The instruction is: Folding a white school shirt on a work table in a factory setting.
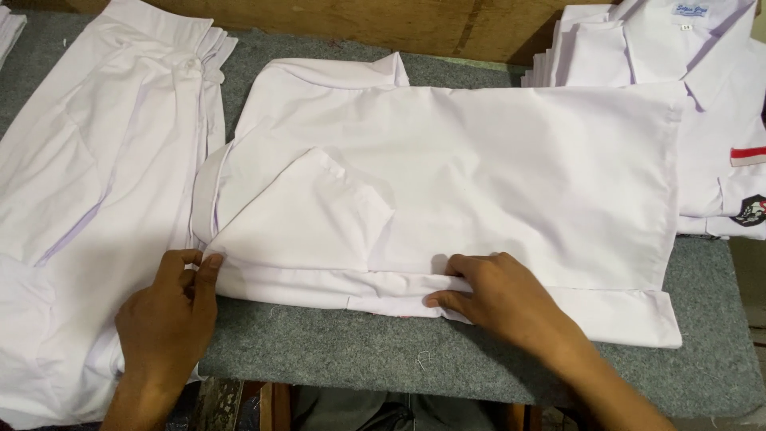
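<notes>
A white short-sleeved shirt (479,168) lies face down across a grey felt-covered table (335,351), collar to the left, one sleeve (307,211) folded over its back. My left hand (169,315) pinches the shirt's near left corner between thumb and fingers. My right hand (499,299) grips the folded near edge of the same shirt at its middle, fingers curled over the fold.
A heap of white shirts (88,183) lies spread at the left, hanging over the table's front edge. A stack of folded white shirts (686,72) with a red-and-white chest strip and a dark badge sits at the back right. A wooden board (399,24) runs behind the table.
</notes>
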